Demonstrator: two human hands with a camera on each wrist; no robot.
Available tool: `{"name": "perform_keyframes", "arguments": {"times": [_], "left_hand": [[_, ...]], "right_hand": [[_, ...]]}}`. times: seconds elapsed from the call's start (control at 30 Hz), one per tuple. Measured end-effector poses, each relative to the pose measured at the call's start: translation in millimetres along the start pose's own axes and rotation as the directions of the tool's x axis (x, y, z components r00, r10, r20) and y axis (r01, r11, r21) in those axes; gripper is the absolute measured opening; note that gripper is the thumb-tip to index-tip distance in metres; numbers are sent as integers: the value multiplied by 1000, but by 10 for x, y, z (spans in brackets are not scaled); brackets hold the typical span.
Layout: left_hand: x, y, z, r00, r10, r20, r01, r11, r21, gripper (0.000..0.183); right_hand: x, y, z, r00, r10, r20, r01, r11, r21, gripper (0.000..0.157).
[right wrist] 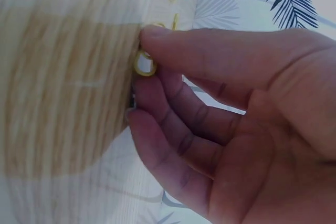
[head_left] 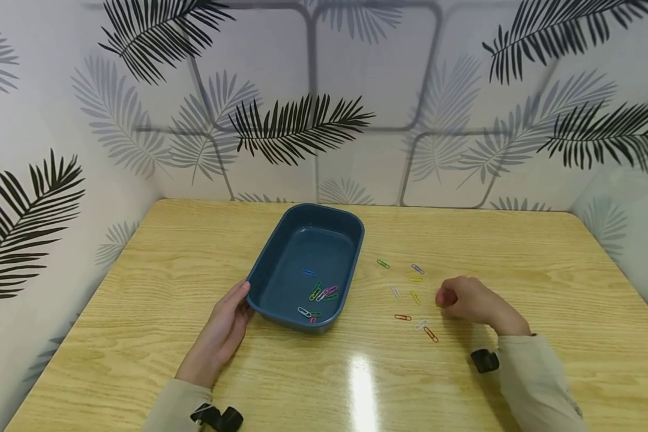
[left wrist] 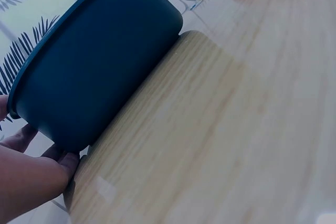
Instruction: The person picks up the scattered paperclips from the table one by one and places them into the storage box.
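A dark blue tray (head_left: 264, 255) stands on the table with several coloured paper clips (head_left: 329, 291) inside, mostly toward its near end. My left hand (head_left: 224, 330) holds the tray's near left corner, some fingers at the rim and others low on the outer wall in the left wrist view. To the right of the tray, my right hand (head_left: 475, 303) is low over the table. Its thumb and fingers pinch a yellow paper clip (right wrist: 138, 65), whose rounded end shows in the right wrist view. More loose paper clips (head_left: 402, 317) lie between this hand and the tray.
The loose clips are green, blue, yellow, white and red, spread flat on the wood-grain table (head_left: 189, 240). Leaf-patterned walls (head_left: 367, 150) border the table at the back and sides. A bright reflection lies on the near tabletop.
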State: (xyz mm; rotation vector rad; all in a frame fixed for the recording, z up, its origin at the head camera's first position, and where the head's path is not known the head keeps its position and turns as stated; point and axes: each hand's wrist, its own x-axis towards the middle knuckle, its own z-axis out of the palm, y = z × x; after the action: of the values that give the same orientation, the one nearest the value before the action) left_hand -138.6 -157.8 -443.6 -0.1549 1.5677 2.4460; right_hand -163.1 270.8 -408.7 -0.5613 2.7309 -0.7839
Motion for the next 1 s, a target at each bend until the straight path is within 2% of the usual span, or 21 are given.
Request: {"name": "perform_keyframes", "arguments": {"times": [0.23, 0.4, 0.57, 0.73, 1.0], "left_hand": [[1, -18, 0, 1000, 3, -4, -3, 1000, 2, 50], [17, -28, 10, 1000, 0, -7, 0, 1000, -2, 49], [26, -22, 11, 1000, 1, -6, -1, 1000, -14, 48], [20, -20, 1, 1000, 6, -7, -6, 1000, -9, 48], [13, -25, -4, 1000, 1, -17, -2, 999, -39, 46]], "right_hand": [[-10, 16, -17, 1000, -12, 6, 12, 999, -34, 11], [-8, 22, -21, 999, -20, -39, 17, 998, -63, 11], [5, -20, -67, 997, 12, -71, -16, 998, -54, 4], [64, -135, -129, 995, 48, -92, -49, 999, -9, 6], [239, -366, -155, 995, 17, -97, -7, 994, 105, 9]]}}
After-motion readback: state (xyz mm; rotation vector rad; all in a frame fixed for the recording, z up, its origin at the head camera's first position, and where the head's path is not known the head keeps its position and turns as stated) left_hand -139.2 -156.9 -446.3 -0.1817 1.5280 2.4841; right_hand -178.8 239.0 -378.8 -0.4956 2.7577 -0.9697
